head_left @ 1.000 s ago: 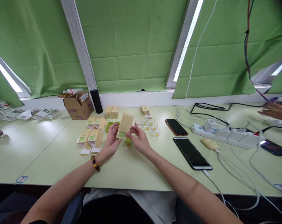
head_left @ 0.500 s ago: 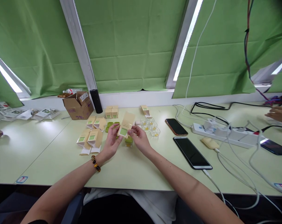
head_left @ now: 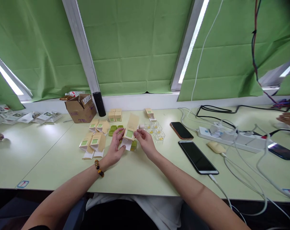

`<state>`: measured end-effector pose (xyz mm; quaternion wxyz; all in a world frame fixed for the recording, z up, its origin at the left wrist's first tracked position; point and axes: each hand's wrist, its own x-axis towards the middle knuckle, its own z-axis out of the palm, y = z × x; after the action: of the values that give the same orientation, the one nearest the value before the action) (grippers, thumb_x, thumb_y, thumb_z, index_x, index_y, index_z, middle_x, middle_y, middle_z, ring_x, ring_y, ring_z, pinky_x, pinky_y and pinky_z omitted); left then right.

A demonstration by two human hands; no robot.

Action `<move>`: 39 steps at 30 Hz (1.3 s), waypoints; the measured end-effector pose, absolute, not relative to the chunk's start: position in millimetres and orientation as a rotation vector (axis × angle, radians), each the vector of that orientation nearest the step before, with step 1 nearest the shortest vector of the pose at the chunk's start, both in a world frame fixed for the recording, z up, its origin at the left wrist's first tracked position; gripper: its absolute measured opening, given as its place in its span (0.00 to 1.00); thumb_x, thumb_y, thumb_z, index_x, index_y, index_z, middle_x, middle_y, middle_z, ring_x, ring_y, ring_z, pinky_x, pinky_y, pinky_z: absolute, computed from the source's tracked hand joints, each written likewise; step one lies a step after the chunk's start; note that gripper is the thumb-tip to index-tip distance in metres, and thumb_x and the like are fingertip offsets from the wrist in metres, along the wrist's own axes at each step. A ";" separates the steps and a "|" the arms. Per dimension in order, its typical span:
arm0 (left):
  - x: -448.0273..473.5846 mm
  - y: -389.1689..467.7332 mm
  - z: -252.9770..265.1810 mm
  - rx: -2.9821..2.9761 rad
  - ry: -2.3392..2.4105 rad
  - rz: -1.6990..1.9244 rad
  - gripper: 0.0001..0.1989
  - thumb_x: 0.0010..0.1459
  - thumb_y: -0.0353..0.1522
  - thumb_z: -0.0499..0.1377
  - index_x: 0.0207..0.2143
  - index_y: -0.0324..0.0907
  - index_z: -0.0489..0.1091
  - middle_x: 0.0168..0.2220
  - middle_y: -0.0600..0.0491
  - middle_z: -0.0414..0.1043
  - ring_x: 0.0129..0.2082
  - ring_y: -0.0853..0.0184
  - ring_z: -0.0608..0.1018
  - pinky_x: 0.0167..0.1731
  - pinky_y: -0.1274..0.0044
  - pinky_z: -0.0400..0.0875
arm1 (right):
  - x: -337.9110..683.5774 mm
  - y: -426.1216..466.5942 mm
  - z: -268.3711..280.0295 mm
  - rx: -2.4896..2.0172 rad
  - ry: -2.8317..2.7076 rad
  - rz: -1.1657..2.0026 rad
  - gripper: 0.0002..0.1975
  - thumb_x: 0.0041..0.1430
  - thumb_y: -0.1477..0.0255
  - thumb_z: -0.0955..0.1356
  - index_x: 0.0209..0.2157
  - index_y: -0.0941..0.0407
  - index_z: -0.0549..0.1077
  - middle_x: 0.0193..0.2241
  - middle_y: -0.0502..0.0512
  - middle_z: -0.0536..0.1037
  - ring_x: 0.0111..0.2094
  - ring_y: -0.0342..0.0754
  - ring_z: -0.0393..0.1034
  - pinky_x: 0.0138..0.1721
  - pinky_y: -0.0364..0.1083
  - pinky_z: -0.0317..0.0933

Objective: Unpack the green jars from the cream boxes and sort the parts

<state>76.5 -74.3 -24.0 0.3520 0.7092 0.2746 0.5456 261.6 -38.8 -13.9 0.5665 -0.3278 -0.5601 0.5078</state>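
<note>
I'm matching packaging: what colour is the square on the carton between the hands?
The square on the carton is green; the head view shows it best.

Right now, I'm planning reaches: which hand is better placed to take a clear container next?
Probably the right hand: it's nearer the clear containers; the left hand holds the carton opposite.

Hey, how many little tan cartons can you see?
8: one carton held between your left hand and right hand; four cartons to their left; two cartons farther back; one more carton behind the clear containers. Others may be hidden.
</note>
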 end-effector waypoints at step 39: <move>77.6 -75.6 -22.9 1.764 0.879 1.431 0.35 0.65 0.39 0.66 0.69 0.46 0.56 0.63 0.39 0.71 0.63 0.53 0.75 0.61 0.60 0.72 | 262.4 -41.8 -7.5 -0.754 -1.300 1.253 0.30 0.53 0.43 0.75 0.46 0.53 0.79 0.47 0.61 0.85 0.46 0.59 0.82 0.47 0.54 0.76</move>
<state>77.6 -75.6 -22.9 0.3456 0.6797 0.3388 0.5512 262.4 -41.8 -7.5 0.5583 -0.3198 -0.5513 0.5312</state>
